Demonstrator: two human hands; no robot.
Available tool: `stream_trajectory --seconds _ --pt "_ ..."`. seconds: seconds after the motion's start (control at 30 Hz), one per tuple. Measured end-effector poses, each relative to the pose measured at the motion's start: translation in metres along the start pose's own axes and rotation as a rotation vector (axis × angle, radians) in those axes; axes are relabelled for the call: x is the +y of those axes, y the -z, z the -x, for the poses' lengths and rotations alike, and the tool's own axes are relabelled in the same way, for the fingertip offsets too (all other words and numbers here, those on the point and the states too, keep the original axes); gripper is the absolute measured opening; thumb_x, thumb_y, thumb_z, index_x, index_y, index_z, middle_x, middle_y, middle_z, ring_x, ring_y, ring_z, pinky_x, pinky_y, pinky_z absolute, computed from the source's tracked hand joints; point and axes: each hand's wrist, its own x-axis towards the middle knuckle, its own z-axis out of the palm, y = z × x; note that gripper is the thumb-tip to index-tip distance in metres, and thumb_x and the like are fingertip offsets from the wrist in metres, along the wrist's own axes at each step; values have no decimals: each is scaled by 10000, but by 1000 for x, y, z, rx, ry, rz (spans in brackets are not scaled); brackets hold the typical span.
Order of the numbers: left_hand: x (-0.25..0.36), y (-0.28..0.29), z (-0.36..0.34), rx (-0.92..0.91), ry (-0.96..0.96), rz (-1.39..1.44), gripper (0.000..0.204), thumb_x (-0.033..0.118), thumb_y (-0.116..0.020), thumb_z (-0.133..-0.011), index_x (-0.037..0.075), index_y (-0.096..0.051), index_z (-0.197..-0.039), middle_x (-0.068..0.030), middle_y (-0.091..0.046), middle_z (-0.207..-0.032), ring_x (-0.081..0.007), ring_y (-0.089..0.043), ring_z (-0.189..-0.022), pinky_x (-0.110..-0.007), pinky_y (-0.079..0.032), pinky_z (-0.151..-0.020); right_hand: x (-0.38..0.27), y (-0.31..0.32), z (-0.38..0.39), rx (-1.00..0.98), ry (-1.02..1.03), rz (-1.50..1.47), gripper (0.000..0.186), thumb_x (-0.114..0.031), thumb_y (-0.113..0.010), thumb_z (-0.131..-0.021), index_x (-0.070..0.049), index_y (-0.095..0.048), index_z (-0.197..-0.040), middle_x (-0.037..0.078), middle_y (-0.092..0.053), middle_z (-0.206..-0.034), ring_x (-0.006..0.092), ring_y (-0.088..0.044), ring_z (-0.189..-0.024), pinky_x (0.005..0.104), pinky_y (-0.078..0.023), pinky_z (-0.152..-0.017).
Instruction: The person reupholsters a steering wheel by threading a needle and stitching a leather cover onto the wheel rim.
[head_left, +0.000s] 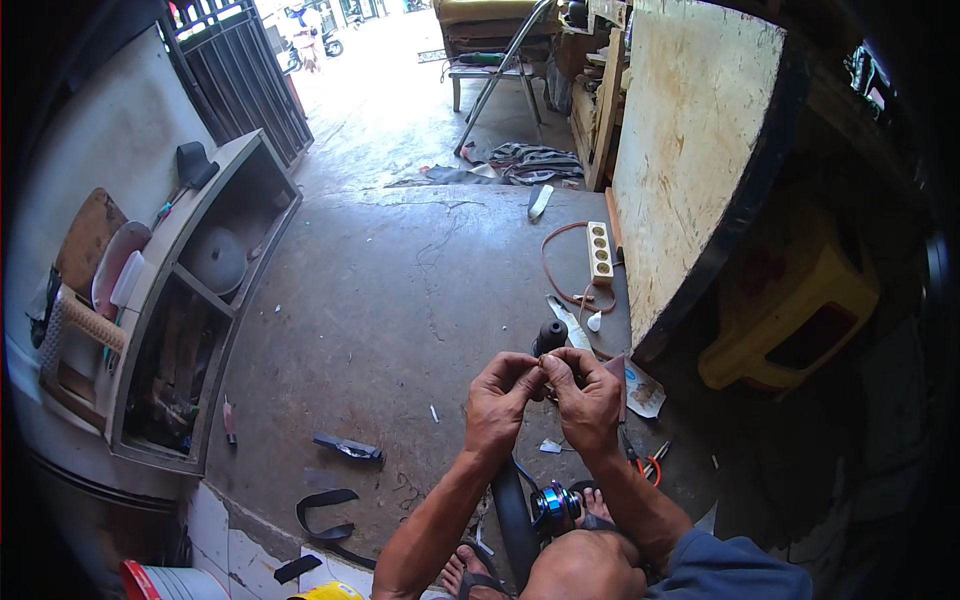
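My left hand [497, 400] and my right hand [587, 405] meet in front of me, thumbs and fingertips pinched together. Whatever sits between the fingertips is too small and covered to name. Just beyond them a dark cylinder with a rounded end [550, 334] points up and away; its lower part is hidden by the hands. Below the hands, between my feet, is a shiny blue-purple round part with metallic rings [553, 506]. Beside it a thick black tube [514, 520] slants upward, and a thin cable runs near it.
A power strip [600, 252] with a brown cord lies ahead right, near a leaning wooden board [690, 150]. Orange-handled pliers [648, 466] rest right of my arm. A low cabinet [170, 370] lines the left. Black straps [325, 510] and a dark block [347, 446] are on the floor.
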Motion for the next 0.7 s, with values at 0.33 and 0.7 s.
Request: stream_trajectory --seconds 0.33,0.7 --pt "0 -2 1 5 7 2 123 72 -700 -948 6 -657 -1043 -50 -669 -904 -125 -609 -817 -276 -512 -761 0 -1 0 30 -2 -13 222 -177 -658 -996 40 -677 -1042 58 -700 -866 93 -652 -758 246 -551 -676" --pt "-5 -6 -2 20 -26 -16 99 39 -691 -947 -1 -660 -1031 -47 -672 -902 -112 -610 -813 -273 -519 -754 5 1 -4 39 31 -38 223 -175 -667 -985 44 -680 -1025 60 -706 -840 97 -660 -723 245 -544 -663"
